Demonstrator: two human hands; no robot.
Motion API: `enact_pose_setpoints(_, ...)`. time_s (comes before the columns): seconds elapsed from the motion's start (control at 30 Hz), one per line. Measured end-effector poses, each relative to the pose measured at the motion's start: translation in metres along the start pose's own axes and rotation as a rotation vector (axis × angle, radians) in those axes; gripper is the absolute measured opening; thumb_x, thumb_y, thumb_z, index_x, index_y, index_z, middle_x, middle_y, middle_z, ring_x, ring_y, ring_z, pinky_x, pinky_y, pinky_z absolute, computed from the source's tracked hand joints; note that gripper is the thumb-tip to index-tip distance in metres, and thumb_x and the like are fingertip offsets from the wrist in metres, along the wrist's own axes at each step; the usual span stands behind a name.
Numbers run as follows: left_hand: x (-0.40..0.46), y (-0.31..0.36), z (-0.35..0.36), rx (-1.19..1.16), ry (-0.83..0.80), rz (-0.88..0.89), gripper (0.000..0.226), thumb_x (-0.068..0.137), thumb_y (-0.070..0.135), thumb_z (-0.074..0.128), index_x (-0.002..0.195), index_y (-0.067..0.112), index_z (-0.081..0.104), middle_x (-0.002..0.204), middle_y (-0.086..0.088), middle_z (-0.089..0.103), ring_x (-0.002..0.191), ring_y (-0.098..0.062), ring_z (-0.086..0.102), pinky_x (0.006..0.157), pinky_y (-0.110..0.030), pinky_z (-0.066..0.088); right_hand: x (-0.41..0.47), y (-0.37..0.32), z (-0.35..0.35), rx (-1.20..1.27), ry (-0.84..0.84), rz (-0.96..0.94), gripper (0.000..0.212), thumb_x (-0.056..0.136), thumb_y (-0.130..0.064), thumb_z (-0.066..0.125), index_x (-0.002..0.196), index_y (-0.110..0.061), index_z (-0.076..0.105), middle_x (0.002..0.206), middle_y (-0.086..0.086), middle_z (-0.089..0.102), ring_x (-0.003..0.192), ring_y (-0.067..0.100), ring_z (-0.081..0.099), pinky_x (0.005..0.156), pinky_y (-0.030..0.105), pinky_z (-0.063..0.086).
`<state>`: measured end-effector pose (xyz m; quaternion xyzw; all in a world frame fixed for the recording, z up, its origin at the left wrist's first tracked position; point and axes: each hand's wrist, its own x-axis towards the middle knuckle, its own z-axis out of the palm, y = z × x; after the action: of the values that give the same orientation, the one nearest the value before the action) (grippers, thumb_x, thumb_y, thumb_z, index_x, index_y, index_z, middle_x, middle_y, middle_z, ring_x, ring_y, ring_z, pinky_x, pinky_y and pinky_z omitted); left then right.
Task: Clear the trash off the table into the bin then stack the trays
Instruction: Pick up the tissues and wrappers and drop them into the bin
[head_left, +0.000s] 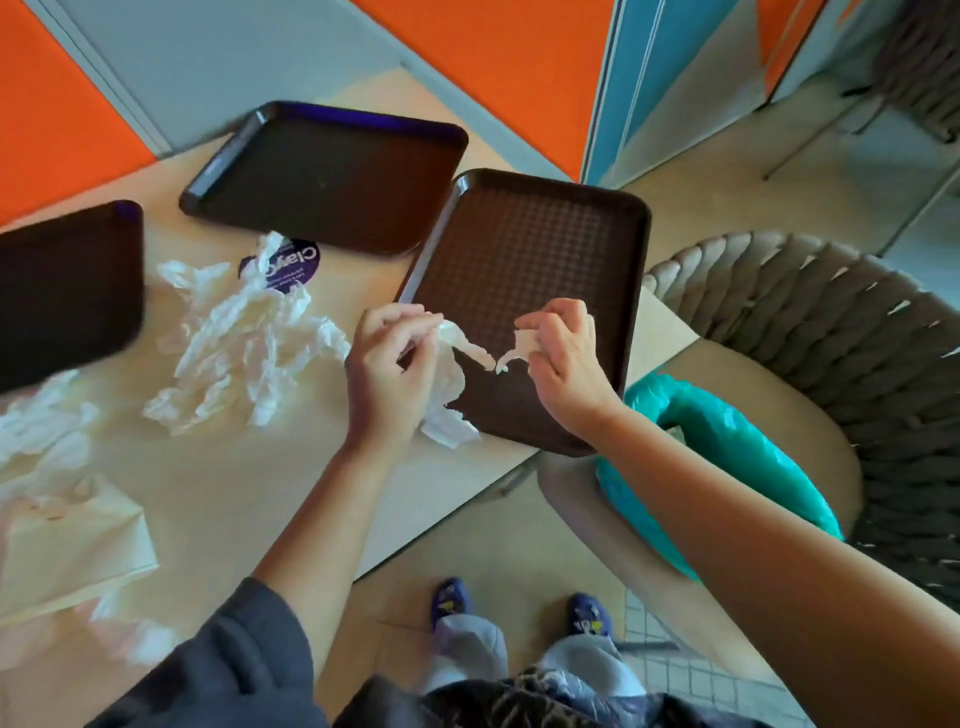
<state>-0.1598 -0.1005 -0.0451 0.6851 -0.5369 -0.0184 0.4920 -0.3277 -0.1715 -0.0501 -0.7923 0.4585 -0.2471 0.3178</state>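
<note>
While your left hand (387, 371) pinches one end of a thin crumpled paper strip (470, 351) and your right hand (563, 353) pinches the other, it sags between them over the near tray (613, 249). Judge it feather-light, limp and easily torn, so ball it up rather than pull. Beside your left hand lies a bigger crumpled wrapper (244, 348); gather it from the middle. More paper and a paper bag (72, 551) lie at the table's left. All three trays look bare. The green-lined bin (727, 447) waits just right of the table.
</note>
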Motion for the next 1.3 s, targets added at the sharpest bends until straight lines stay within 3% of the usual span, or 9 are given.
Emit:
enact_pose_setpoints(0.17,-0.003,0.052,0.036,-0.073,-0.065,-0.018,0.017,0.084,0.001,0.062,0.098,0.006,0.071,0.105,-0.008,0.063,0.099,-0.001,0.056,0.085,-0.010,0.045,-0.019,0.042,-0.039,0.013,0.092,0.030,0.034,0.078,0.008,0.043,0.106,-0.002,0.059,0.105,0.016,0.051,0.103,0.031,0.045,0.087,0.024,0.030)
enact_pose_setpoints(0.5,-0.030,0.156,0.132,-0.445,-0.251,-0.313,0.019,0.082,0.008,0.066,0.090,0.026,0.067,0.100,0.000,0.068,0.093,-0.008,0.064,0.081,-0.022,0.052,-0.079,0.126,-0.108,-0.071,0.144,0.182,0.030,0.078,-0.001,0.038,0.100,0.000,0.059,0.104,0.014,0.051,0.100,0.026,0.041,0.080,0.023,0.030)
enact_pose_setpoints(0.63,-0.055,0.170,0.174,-0.416,-0.349,-0.328,0.023,0.080,0.011,0.068,0.079,0.033,0.063,0.097,-0.001,0.066,0.090,-0.009,0.063,0.081,-0.029,0.053,-0.105,0.167,-0.127,-0.067,0.170,0.259,0.030,0.073,0.002,0.041,0.100,0.007,0.054,0.101,0.022,0.047,0.094,0.035,0.046,0.076,0.027,0.033)
enact_pose_setpoints(0.7,-0.073,0.167,0.193,-0.334,-0.430,-0.291,0.020,0.081,0.012,0.068,0.078,0.031,0.063,0.098,0.001,0.062,0.090,-0.002,0.059,0.081,-0.022,0.051,-0.117,0.184,-0.133,-0.040,0.183,0.327,0.022,0.076,0.009,0.047,0.098,0.009,0.049,0.101,0.023,0.043,0.086,0.036,0.047,0.068,0.023,0.030)
enact_pose_setpoints(0.83,-0.104,0.149,0.225,-0.159,-0.563,-0.181,0.008,0.083,0.009,0.067,0.084,0.017,0.067,0.097,0.001,0.057,0.087,0.006,0.053,0.081,-0.008,0.043,-0.141,0.211,-0.129,-0.021,0.148,0.345,0.039,0.076,0.008,0.058,0.114,0.004,0.047,0.112,0.021,0.041,0.079,0.025,0.044,0.066,0.017,0.028)
enact_pose_setpoints(0.93,-0.123,0.127,0.245,-0.004,-0.629,-0.051,0.010,0.080,0.004,0.068,0.081,0.014,0.068,0.092,-0.002,0.058,0.088,-0.004,0.053,0.081,-0.011,0.041,-0.153,0.236,-0.112,-0.025,0.092,0.407,0.031,0.079,0.000,0.062,0.108,0.001,0.051,0.112,0.017,0.040,0.074,0.027,0.047,0.067,0.024,0.033)
enact_pose_setpoints(1.1,-0.147,0.093,0.274,0.248,-0.948,0.031,0.018,0.086,-0.002,0.053,0.094,0.004,0.068,0.105,-0.010,0.059,0.100,-0.026,0.052,0.085,-0.025,0.039,-0.171,0.263,-0.079,-0.018,-0.074,0.504,0.013,0.087,0.001,0.052,0.093,0.010,0.059,0.105,0.020,0.043,0.090,0.033,0.049,0.066,0.009,0.030)
enact_pose_setpoints(1.2,-0.162,0.083,0.283,0.403,-1.295,0.072,0.026,0.090,0.000,0.041,0.105,0.000,0.062,0.114,-0.013,0.056,0.107,-0.031,0.051,0.091,-0.037,0.043,-0.188,0.277,-0.059,-0.132,-0.316,0.495,0.020,0.086,-0.004,0.049,0.099,0.006,0.061,0.111,0.021,0.049,0.098,0.036,0.052,0.084,0.030,0.044)
enact_pose_setpoints(1.3,-0.165,0.093,0.282,0.569,-1.476,0.042,0.026,0.095,0.014,0.034,0.109,0.005,0.055,0.114,-0.016,0.055,0.107,-0.034,0.049,0.090,-0.041,0.040,-0.188,0.275,-0.059,-0.230,-0.580,0.556,0.032,0.084,-0.006,0.046,0.114,-0.004,0.056,0.115,0.018,0.056,0.109,0.034,0.052,0.088,0.034,0.045)
